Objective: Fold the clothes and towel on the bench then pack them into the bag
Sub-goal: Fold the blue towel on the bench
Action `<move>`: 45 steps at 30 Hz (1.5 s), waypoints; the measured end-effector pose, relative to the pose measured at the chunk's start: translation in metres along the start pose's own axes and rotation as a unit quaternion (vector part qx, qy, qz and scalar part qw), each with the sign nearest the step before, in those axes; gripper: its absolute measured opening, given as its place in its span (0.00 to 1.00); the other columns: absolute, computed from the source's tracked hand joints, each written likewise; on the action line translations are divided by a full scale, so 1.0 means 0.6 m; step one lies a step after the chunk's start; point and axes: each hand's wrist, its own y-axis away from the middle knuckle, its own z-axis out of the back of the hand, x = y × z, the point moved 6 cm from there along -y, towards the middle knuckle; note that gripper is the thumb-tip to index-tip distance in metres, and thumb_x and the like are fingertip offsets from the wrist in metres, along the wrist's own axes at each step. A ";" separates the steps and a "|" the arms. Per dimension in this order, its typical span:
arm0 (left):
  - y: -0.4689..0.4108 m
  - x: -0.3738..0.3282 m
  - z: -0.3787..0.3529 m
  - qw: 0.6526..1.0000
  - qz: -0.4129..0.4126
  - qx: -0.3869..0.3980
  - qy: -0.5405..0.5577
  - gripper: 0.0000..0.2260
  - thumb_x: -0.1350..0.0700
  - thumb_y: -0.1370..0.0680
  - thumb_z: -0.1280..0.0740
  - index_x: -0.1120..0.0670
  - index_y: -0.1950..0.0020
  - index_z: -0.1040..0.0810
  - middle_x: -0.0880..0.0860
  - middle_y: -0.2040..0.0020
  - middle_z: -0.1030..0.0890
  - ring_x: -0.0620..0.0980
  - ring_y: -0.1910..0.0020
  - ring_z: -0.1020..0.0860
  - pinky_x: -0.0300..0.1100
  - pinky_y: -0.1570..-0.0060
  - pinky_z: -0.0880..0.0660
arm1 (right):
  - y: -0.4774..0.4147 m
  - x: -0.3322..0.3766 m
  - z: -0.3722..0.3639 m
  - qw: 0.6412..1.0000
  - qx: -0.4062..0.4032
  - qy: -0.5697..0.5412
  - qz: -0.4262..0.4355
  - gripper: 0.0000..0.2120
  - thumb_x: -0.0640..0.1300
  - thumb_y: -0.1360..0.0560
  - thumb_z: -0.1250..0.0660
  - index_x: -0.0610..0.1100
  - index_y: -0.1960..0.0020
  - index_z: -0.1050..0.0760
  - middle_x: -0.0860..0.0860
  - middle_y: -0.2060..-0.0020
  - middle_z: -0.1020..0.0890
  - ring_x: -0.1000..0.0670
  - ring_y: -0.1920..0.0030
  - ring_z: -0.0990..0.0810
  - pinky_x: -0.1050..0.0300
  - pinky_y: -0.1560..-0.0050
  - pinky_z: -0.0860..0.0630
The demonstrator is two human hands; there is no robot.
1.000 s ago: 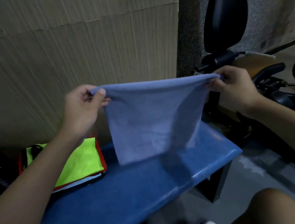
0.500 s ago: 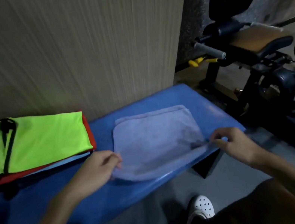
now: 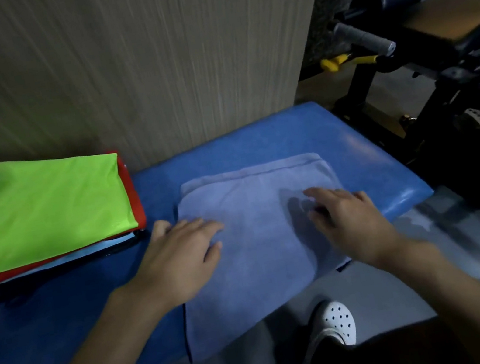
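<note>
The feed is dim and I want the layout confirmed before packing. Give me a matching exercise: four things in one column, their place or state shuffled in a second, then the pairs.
Things
1. towel
2. lime-green garment
3. white shoe
4. right hand

Place or state
A. on the floor, below the near edge of the bench
B. top of the stack at the bench's left end
C. fingers spread, resting on the towel's right side
D. folded, lying flat on the bench

Pairs: 1-D, 2-B, 3-A, 4-C
</note>
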 end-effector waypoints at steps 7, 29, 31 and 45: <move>-0.003 0.005 -0.012 1.000 -0.005 -0.003 -0.006 0.25 0.43 0.25 0.48 0.50 0.35 0.23 0.46 0.41 0.20 0.49 0.44 0.21 0.49 0.50 0.31 | -0.015 -0.011 -0.006 0.998 0.038 0.049 0.031 0.15 0.46 0.25 0.34 0.50 0.38 0.24 0.53 0.44 0.22 0.47 0.39 0.25 0.50 0.47 0.33; -0.034 0.040 -0.022 0.980 0.108 -0.082 0.145 0.10 0.50 0.26 0.26 0.48 0.59 0.26 0.47 0.50 0.25 0.50 0.49 0.28 0.46 0.50 0.39 | -0.073 -0.075 -0.003 0.992 0.082 -0.090 -0.025 0.10 0.38 0.30 0.24 0.45 0.56 0.25 0.47 0.50 0.29 0.47 0.45 0.29 0.64 0.49 0.36; -0.034 0.044 -0.022 0.978 0.115 -0.092 0.145 0.11 0.50 0.27 0.25 0.45 0.61 0.27 0.47 0.52 0.25 0.49 0.51 0.29 0.45 0.51 0.42 | -0.077 -0.079 -0.004 0.995 0.066 -0.075 -0.021 0.13 0.41 0.30 0.24 0.52 0.59 0.27 0.48 0.48 0.27 0.42 0.42 0.28 0.53 0.43 0.32; -0.032 0.049 -0.001 0.965 0.096 -0.098 0.222 0.08 0.46 0.30 0.28 0.47 0.62 0.25 0.47 0.61 0.21 0.51 0.60 0.22 0.52 0.57 0.25 | -0.085 -0.077 -0.003 0.989 0.058 -0.138 -0.013 0.20 0.36 0.33 0.24 0.55 0.67 0.31 0.53 0.62 0.28 0.52 0.59 0.28 0.66 0.61 0.35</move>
